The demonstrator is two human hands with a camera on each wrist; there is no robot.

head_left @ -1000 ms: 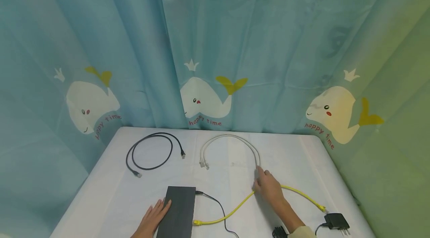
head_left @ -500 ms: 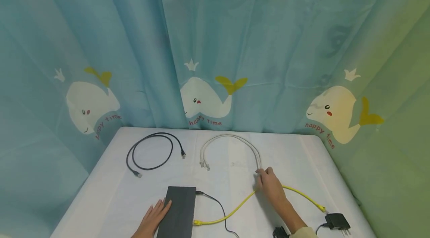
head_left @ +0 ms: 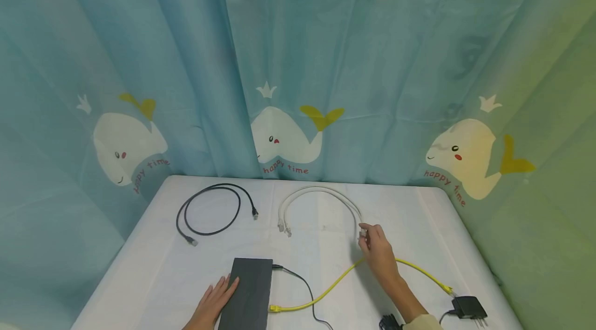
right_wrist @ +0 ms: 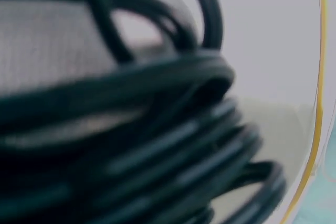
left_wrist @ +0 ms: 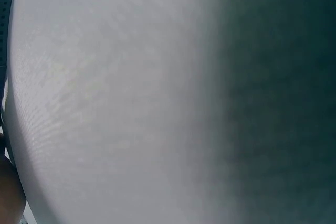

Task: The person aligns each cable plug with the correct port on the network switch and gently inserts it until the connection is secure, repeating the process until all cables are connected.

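Note:
My left hand lies with straight fingers on the left part of a flat dark box, which looks like a network switch. A yellow network cable and a thin black power cord are plugged into the box's right side. Further right, my right hand pinches a white network cable at its right end, just above the table. The cable's two strands arc back to clear plugs on the left. What exactly lies between the right fingertips is too small to tell.
A black network cable lies coiled at the back left. At the right sits a black power adapter, beside the yellow cable's far plug. Below the right forearm is a bundled black cord. A whale-print curtain hangs behind the table.
My right hand has moved slightly up and to the right, and its fingers have raised the white cable's end a little. The left hand has stayed on the box.

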